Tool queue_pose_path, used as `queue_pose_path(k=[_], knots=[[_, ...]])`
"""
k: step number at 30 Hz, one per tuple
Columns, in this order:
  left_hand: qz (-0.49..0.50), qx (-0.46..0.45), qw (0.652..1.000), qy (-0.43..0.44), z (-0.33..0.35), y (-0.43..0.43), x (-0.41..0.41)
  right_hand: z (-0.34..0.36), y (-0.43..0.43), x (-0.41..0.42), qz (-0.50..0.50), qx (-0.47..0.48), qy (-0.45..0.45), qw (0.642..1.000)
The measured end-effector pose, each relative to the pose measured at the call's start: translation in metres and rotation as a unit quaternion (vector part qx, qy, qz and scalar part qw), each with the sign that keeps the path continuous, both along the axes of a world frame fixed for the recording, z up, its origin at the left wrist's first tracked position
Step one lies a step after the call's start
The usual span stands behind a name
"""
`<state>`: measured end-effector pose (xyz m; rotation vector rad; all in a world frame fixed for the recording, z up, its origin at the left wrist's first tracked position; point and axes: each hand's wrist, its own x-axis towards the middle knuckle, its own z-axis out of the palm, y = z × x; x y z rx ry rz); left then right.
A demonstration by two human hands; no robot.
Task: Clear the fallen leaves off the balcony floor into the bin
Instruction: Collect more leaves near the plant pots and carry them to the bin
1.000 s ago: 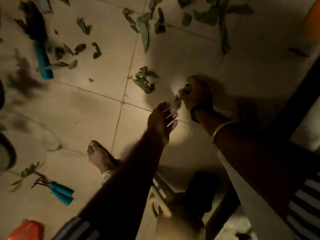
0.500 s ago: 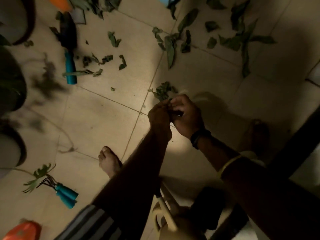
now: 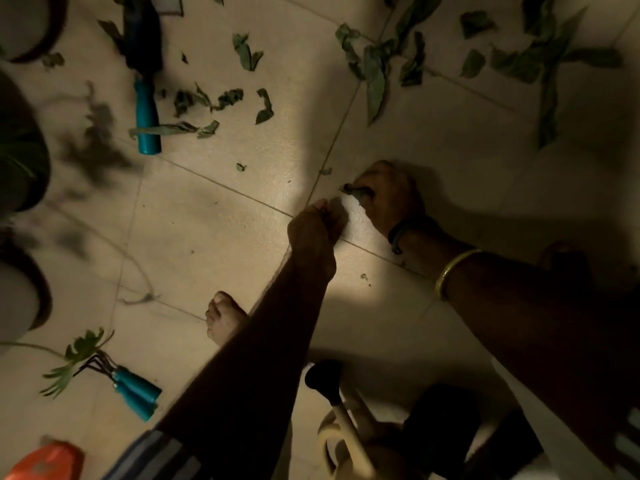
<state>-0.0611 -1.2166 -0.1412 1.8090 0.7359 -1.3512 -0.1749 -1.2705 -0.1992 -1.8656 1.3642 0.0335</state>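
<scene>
Hands reach down over a dim, tiled balcony floor (image 3: 214, 237) seen from above. The right hand (image 3: 389, 199), with a dark band and a gold bangle (image 3: 453, 271) on its arm, has its grip closed around a small bunch of dark leaves (image 3: 353, 191) just above the tiles. The left hand (image 3: 313, 226) hovers just beside it, fingers curled in; whether its grip holds anything cannot be told. More fallen leaves (image 3: 375, 77) lie scattered across the far tiles. A teal-handled trowel (image 3: 145, 109) lies at upper left, a teal-handled hand rake (image 3: 128, 386) at lower left, and a bare foot (image 3: 225, 320) rests between them and the arms.
</scene>
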Motion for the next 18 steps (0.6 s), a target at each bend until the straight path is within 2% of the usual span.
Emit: queue_pose_path(k=[2,5,8,10,13,15,18], knots=[[-0.01,0.009,1.0,0.006,0.004,0.0,-0.004,0.01,0.001,-0.005,-0.074,0.023,-0.04,0.996],[-0.062,-0.001,0.997,0.04,0.015,-0.007,-0.009,0.038,0.014,0.003,-0.123,0.102,-0.083,0.984],[-0.107,-0.036,0.99,0.083,0.033,-0.019,-0.013,0.056,0.027,0.019,-0.147,0.113,-0.044,0.982],[-0.101,-0.02,0.994,0.046,0.041,-0.022,-0.009,0.067,0.027,0.029,-0.136,0.125,-0.066,0.981],[-0.057,0.044,0.996,-0.046,0.041,-0.018,0.014,0.083,0.017,0.045,0.0,0.19,-0.14,0.972],[-0.024,0.058,0.995,-0.074,0.032,-0.017,0.033,0.081,0.01,0.051,0.012,0.141,-0.144,0.979],[-0.032,0.058,0.996,-0.066,0.017,-0.017,0.05,0.052,-0.008,0.058,-0.066,0.012,-0.069,0.995]])
